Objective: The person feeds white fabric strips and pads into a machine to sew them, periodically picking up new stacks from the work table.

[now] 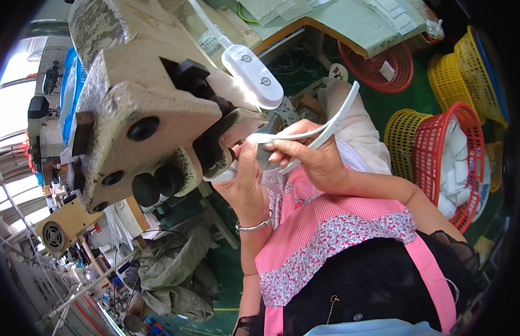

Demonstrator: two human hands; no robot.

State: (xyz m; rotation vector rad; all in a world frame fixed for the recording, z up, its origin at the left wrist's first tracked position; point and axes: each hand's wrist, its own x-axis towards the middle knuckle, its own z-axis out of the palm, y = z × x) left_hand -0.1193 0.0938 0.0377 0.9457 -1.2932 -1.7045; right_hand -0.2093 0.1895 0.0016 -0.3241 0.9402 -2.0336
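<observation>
the left hand [243,185] is nearly closed, its thumb and fingertips pinched at one end of a pale narrow strip [339,115], and a silvery bracelet [253,225] circles its wrist. the right hand [319,159] has its fingers curled around the same strip, gripping it a little way along. the strip lies just above the person's lap, doubled within the right hand, with one free length curving up toward one o'clock.

from the hands, a worn, pale machine head [142,95] looms at ten o'clock, its lower parts near the left hand. a lit white lamp [252,75] hangs at eleven o'clock, and a pale green table [349,28] stands at one. a red basket [405,56] with a small white piece inside sits near two o'clock; another, a tall red basket [428,151] filled with white material, is at three. a grey-green cloth [176,269] is heaped between seven and eight o'clock, and a pink apron [349,224] covers the person's front at five
</observation>
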